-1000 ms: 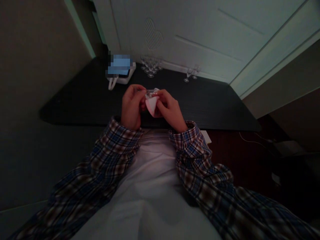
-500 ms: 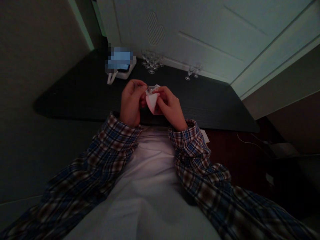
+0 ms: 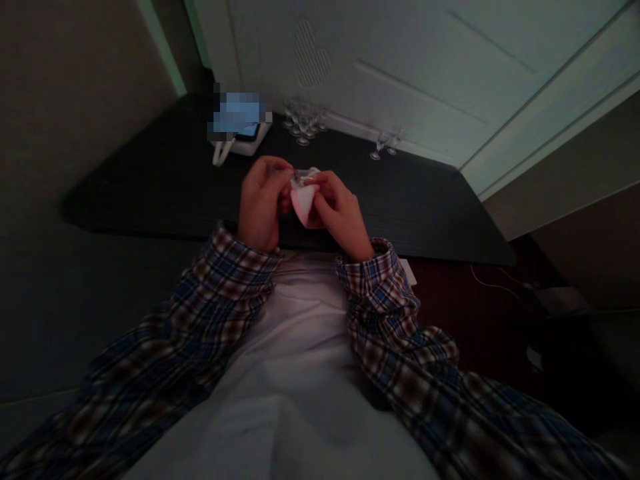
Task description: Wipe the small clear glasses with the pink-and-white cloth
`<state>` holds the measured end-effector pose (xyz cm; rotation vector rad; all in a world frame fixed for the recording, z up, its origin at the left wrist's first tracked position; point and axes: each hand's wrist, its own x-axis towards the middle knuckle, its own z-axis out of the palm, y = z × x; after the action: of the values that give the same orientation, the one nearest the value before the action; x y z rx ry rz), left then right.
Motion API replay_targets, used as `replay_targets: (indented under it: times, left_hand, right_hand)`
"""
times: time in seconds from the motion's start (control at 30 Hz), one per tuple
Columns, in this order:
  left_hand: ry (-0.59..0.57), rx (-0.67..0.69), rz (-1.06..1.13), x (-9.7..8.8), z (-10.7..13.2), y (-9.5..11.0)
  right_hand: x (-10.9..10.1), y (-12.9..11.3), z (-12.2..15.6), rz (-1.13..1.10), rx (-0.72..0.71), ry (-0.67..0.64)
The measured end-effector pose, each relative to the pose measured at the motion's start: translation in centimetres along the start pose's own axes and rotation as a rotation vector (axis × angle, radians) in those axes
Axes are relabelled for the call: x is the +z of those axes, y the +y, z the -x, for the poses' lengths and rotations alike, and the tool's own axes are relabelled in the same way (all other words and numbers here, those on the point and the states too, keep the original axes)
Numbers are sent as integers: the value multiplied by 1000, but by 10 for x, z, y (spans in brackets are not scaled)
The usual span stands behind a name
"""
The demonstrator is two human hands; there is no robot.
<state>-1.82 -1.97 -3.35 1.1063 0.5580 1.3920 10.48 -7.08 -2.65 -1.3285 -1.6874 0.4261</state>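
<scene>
Closest to my camera is a white shirt (image 3: 280, 373), with blue-and-brown plaid sleeves (image 3: 227, 287) running in from both sides. Just past the cuffs I've got both hands up over the near part of the dark tabletop (image 3: 425, 213), close together.

My left hand (image 3: 261, 203) has its grip pinched, thumb against fingers, on the left edge of a small pink-and-white bundle (image 3: 304, 203). My right hand (image 3: 343, 215) has the other side, thumb and fingertips pressing on it. So the bundle sits right between the two hands. There's something clear and shiny at the top of it, but it's way too dim on my feed to say what.

Beyond the left hand, well apart from it, there's a white base (image 3: 253, 145) with a pixelated blue screen (image 3: 237, 113) on it and a white loop (image 3: 223, 152) poking out toward me. To the right of that, near the back edge, a tight cluster of little stemmed glasses (image 3: 303, 125), all upright. Further right, a separate pair of stemmed glasses (image 3: 383, 145). Behind everything is a pale panel (image 3: 400, 47) with a ribbed heart (image 3: 311, 57) on it.
</scene>
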Motion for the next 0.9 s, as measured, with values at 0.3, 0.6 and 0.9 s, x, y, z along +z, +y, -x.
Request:
replay_targets:
  times: [0.3, 0.6, 0.9]
  left_hand:
    - [7, -35, -58, 0, 1, 3]
    - [21, -10, 9, 0, 0, 2]
    - [24, -8, 4, 0, 1, 1]
  right_hand:
    - [1, 2, 0, 29, -10, 4]
    - [0, -1, 0, 4, -15, 14]
    - [2, 2, 0, -3, -32, 14]
